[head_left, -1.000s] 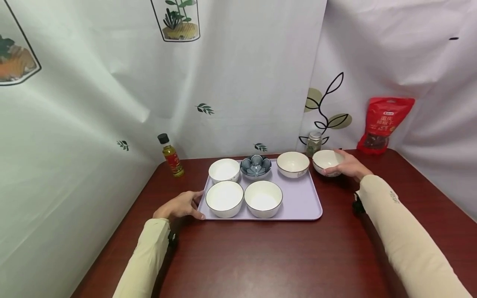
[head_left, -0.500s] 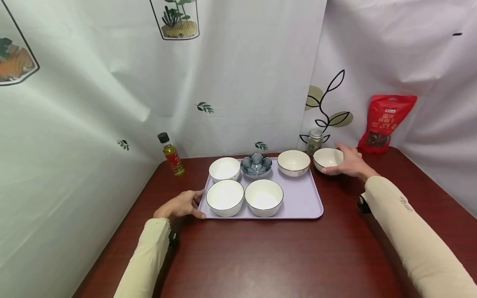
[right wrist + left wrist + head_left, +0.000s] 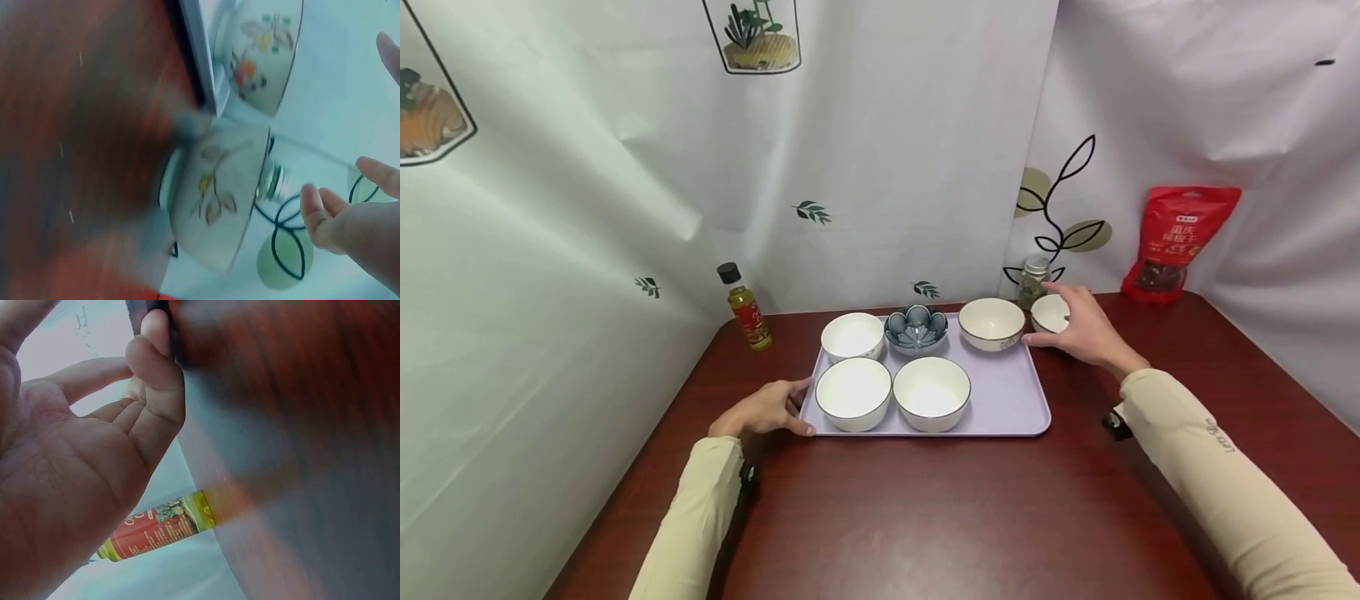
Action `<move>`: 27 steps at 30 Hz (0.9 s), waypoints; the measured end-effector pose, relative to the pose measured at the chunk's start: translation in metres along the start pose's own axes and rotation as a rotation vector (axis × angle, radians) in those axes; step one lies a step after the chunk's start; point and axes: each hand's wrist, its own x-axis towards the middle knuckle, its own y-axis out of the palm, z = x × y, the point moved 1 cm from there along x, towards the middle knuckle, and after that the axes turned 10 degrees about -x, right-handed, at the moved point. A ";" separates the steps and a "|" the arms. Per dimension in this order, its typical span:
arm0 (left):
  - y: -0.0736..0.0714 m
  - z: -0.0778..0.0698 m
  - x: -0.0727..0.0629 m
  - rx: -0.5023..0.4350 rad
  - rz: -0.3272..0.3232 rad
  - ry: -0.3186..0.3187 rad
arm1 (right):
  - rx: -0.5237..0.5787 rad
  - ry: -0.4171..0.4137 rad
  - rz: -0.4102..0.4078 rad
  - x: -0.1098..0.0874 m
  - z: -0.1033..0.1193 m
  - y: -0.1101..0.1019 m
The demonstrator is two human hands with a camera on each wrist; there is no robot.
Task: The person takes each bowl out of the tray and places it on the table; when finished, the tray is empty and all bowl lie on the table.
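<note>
My left hand (image 3: 767,411) holds the left edge of a lilac tray (image 3: 1000,400), thumb at its front corner. In the left wrist view the fingertips (image 3: 154,359) bend against the tray's edge. My right hand (image 3: 1088,332) hovers, fingers spread and holding nothing, over a small floral bowl (image 3: 1047,312) on the table right of the tray. The right wrist view shows that bowl (image 3: 215,197) apart from the fingers (image 3: 317,212). The tray bears white bowls front left (image 3: 853,421), front right (image 3: 931,423) and back left (image 3: 852,353), a blue-grey petal-shaped bowl (image 3: 916,335), and a cream bowl (image 3: 991,340).
A glass jar (image 3: 1032,290) with a metal lid stands behind the small bowl. Farther right a red food pouch (image 3: 1180,229) leans on the curtain. An oil bottle (image 3: 749,318) with a black cap stands back left. White patterned curtain (image 3: 910,167) closes the back.
My right hand has let go of the small bowl, lifted and moved left over it toward the tray. The left hand stays at the tray's edge.
</note>
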 end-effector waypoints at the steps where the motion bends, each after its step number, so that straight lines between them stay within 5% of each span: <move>1: 0.000 0.000 0.000 0.000 -0.001 0.001 | 0.020 -0.006 0.010 -0.001 0.002 0.003; 8: -0.001 0.000 0.000 -0.011 -0.009 -0.015 | 0.186 -0.006 0.074 -0.005 0.014 0.020; 27: 0.000 0.002 0.001 -0.028 -0.017 -0.024 | 0.203 0.140 0.258 0.012 0.025 0.052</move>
